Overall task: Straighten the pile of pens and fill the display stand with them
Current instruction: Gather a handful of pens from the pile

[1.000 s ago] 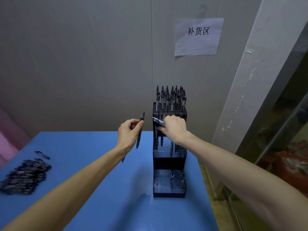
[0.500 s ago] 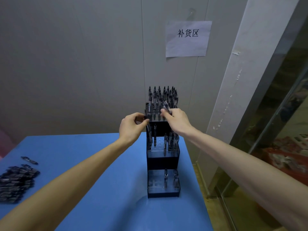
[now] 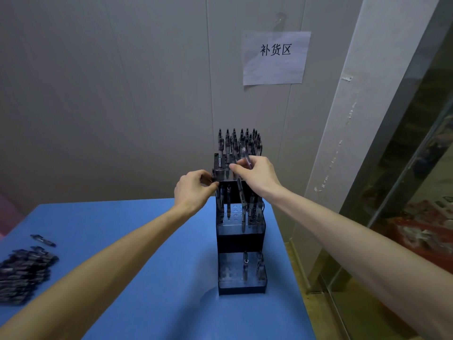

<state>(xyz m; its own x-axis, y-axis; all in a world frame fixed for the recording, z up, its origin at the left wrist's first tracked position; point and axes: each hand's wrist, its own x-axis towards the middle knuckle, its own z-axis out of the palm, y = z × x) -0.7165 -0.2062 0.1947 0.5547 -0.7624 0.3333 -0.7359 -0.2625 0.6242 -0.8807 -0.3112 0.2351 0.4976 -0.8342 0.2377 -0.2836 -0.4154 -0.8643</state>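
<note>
Blue table, tiered stand — right hand pinches a pen at top tier, left hand grips the tier's corner.

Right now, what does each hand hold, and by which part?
The right hand pinches a pen near its lower end. The left hand grips the display stand at its top tier's left corner.

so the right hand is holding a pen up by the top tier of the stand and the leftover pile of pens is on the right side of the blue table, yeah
Not quite. The head view shows the pile of pens on the left side of the blue table, not the right. The rest holds: the right hand holds a pen by the top tier of the stand.
</note>
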